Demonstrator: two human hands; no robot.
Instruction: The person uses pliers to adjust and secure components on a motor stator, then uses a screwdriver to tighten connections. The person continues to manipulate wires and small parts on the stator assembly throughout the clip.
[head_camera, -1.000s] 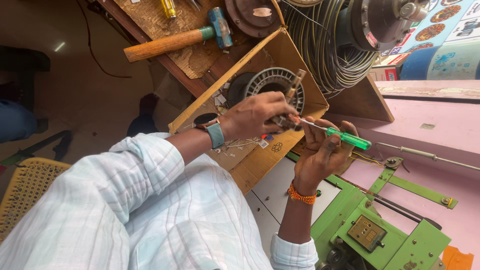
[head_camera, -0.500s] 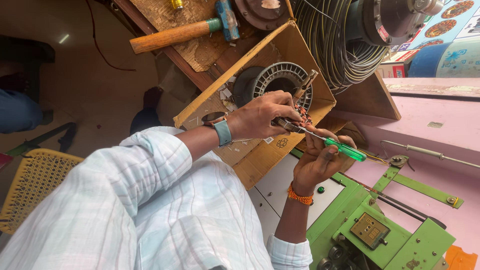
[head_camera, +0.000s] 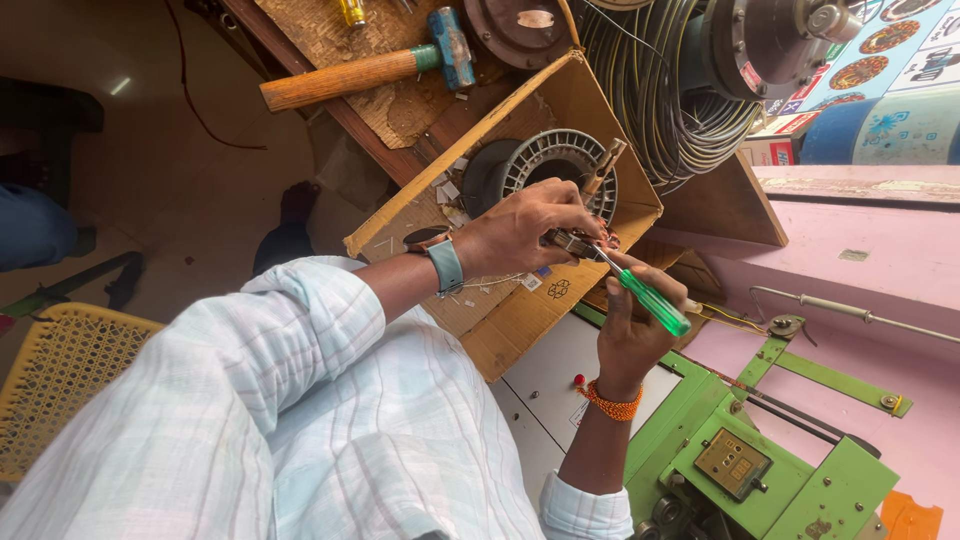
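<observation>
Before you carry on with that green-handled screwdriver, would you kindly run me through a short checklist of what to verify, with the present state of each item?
1. Screwdriver held firmly: ok, the right hand wraps its green handle.
2. Small part steadied: ok, the left hand pinches a small metal piece at the screwdriver's tip.
3. Tip seated properly on the piece: cannot tell, the fingers hide the contact.
4. Work supported: not ok, both hands are raised over the cardboard box, resting on nothing.
5. Hammer clear of the hands: ok, it lies apart on the wooden board.
6. Anything loose under the hands: not ok, small scraps lie on the box flap.
</observation>
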